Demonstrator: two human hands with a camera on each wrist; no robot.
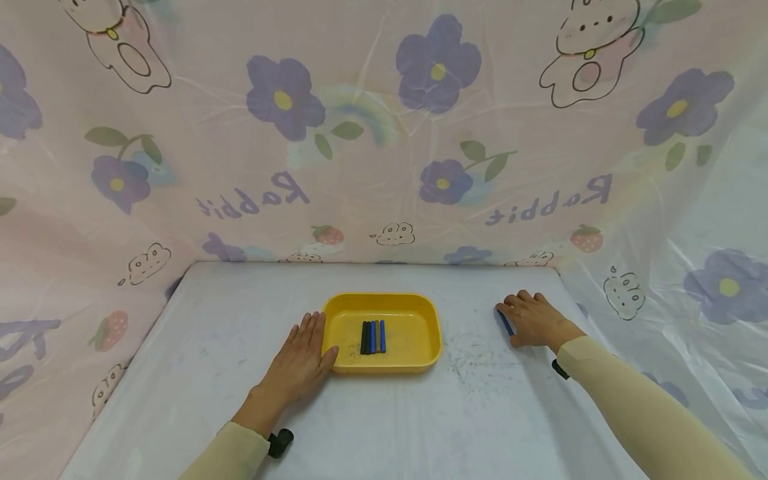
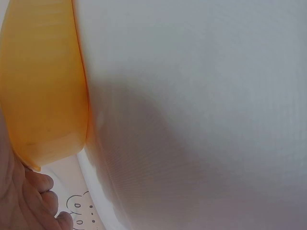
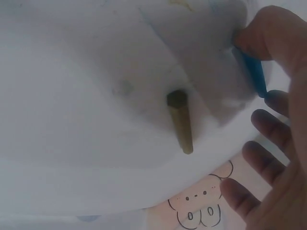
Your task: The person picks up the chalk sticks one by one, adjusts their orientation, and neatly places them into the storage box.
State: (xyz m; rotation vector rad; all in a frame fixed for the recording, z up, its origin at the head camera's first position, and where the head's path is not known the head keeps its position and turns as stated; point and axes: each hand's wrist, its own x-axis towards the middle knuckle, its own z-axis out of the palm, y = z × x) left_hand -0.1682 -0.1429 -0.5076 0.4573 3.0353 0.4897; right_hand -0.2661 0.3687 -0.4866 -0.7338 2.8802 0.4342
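My left hand [image 1: 298, 365] lies along the left side of a yellow tray [image 1: 433, 308], fingers straight and thumb at the near left corner of its rim. The left wrist view shows the tray's outer wall [image 2: 43, 81] beside the fingers. Inside the tray, several slim crayons [image 1: 373, 337], black, blue and olive, lie side by side. To the right of the tray, my right hand [image 1: 534, 321] pinches a blue crayon [image 3: 253, 72] by its ends between thumb and index finger, low over the table. Its other fingers are spread. An olive six-sided crayon [image 3: 181, 124] is near that hand, hidden in the head view.
A white-covered table [image 1: 480, 427] carries dark crayon smudges [image 1: 480, 357] right of the tray. Behind and at the sides hangs a pink curtain [image 1: 372, 160] printed with flowers and rabbits. Black wrist straps [image 1: 280, 443] show at the cuffs.
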